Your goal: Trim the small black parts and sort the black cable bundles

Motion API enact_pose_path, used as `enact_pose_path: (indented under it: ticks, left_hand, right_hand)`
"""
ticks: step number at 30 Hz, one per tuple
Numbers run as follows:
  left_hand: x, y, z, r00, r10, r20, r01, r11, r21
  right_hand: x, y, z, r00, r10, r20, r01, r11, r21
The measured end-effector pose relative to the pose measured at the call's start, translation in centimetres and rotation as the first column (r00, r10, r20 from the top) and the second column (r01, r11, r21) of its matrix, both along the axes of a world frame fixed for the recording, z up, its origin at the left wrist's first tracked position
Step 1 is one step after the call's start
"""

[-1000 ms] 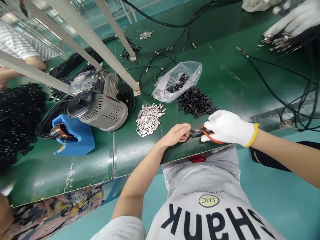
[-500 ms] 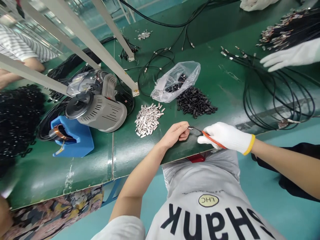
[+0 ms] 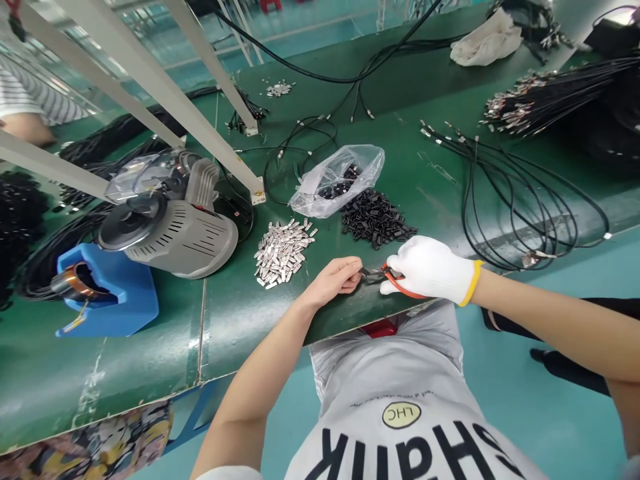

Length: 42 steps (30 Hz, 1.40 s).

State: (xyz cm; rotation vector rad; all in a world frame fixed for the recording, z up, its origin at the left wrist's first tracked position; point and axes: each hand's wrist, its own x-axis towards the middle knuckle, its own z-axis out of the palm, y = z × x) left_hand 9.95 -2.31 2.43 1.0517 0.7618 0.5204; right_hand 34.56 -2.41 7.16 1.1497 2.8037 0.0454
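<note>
My bare left hand (image 3: 336, 277) is closed in a pinch near the front edge of the bench. What it pinches is too small and covered to name. My right hand (image 3: 427, 267), in a white knitted glove with a yellow cuff, grips red-handled pliers (image 3: 404, 289). Their dark jaws point left and meet the fingertips of my left hand; the handles stand apart. Left of the hands lies a heap of small silver metal connector shells (image 3: 284, 252). Beyond them is a pile of small black pieces (image 3: 377, 219), spilling from a clear plastic bag (image 3: 367, 163).
A grey machine (image 3: 187, 237) and a blue tape dispenser (image 3: 135, 300) stand at left, beside slanted white posts (image 3: 150, 73). Coiled black cables (image 3: 505, 200) and a thick cable bundle (image 3: 530, 103) lie at right. Another person's striped sleeve (image 3: 20, 90) shows far left.
The pliers' handles have spread and their jaws now lie at my left fingertips. The view has shifted, and the other person's gloved hand at right has left the view.
</note>
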Motion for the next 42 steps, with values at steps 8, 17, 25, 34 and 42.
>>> enact_pose_path:
  ticks: [8, 17, 25, 34, 42]
  left_hand:
    - [0.3, -0.3, 0.0, 1.000, -0.002, -0.011, 0.003, 0.998, 0.061]
    - [0.9, -0.8, -0.4, 0.992, 0.130, -0.005, -0.126, 0.973, 0.193]
    - [0.6, -0.5, -0.7, 0.993, 0.114, 0.003, -0.113, 0.980, 0.166]
    - [0.7, -0.2, -0.8, 0.978, 0.163, 0.132, -0.172, 0.983, 0.059]
    - [0.4, -0.2, 0.3, 0.971, 0.194, 0.137, -0.193, 0.981, -0.022]
  right_hand:
    - [0.4, -1.2, -1.5, 0.996, -0.089, -0.001, 0.089, 0.996, -0.024]
    - [0.1, -1.9, -1.6, 0.986, -0.168, -0.025, 0.169, 0.983, 0.071]
    - [0.1, -0.4, -1.0, 0.999, -0.034, 0.016, 0.033, 0.996, 0.089]
    - [-0.8, -1.2, -1.1, 0.934, -0.313, -0.170, 0.193, 0.845, -0.498]
    - [-1.6, -1.7, -0.5, 0.860, -0.490, -0.139, 0.201, 0.577, -0.792]
